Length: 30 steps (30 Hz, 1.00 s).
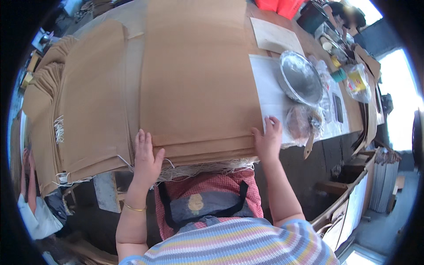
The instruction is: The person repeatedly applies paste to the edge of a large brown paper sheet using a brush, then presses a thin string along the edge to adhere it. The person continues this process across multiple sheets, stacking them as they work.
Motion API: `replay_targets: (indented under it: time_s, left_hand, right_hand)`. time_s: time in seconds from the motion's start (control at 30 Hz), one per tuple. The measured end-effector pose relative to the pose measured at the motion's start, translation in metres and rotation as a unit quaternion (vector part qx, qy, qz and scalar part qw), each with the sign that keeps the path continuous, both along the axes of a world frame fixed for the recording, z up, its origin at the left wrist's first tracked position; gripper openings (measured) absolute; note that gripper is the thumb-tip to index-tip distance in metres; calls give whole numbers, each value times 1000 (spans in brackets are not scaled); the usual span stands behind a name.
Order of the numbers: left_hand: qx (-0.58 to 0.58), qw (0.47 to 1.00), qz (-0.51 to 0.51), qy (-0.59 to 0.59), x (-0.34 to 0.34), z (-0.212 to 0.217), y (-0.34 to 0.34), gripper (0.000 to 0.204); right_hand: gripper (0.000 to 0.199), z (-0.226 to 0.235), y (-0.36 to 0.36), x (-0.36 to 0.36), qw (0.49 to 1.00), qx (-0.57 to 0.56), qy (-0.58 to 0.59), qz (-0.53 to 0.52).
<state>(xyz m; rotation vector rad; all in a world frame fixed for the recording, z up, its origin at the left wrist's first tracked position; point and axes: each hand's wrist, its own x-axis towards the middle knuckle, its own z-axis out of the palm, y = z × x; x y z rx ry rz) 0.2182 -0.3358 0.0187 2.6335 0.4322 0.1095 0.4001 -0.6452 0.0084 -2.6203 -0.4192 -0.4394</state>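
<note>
A stack of large brown kraft paper sheets (201,79) lies in front of me, its near edges stepped in layers. At its near left corner my left hand (147,154) rests with the fingers stretched out along the side edge. My right hand (268,139) is at the near right corner, fingers apart and the thumb at the paper's edge. Neither hand grips anything I can make out. White strings (207,170) hang in a bunch under the near edge. Left of the stack lies a second pile of brown paper (95,92) with white string ends at its front.
On the right stand a round metal basin (301,78), a wooden-handled brush (309,143) by clear plastic, and a dark phone-like slab (338,108). Beyond them are a plastic-wrapped yellow tub (357,82) and a pale board (276,35). Another person's arms (28,176) show at far left.
</note>
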Motion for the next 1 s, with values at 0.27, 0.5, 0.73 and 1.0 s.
replay_targets:
  time_s: [0.27, 0.5, 0.73, 1.0]
  left_hand:
    - [4, 1000, 6, 4, -2, -7, -3, 67]
    - [17, 1000, 2, -7, -1, -10, -4, 67]
    - [38, 999, 4, 2, 1, -9, -6, 66]
    - [-59, 978, 143, -138, -10, 15, -3, 68]
  right_hand:
    - [36, 0, -4, 3, 997, 44, 66, -1]
    - [33, 2, -5, 8, 986, 87, 137, -30]
    - [30, 8, 1, 7, 996, 21, 88, -21]
    - [31, 32, -38, 5, 800, 510, 316, 12]
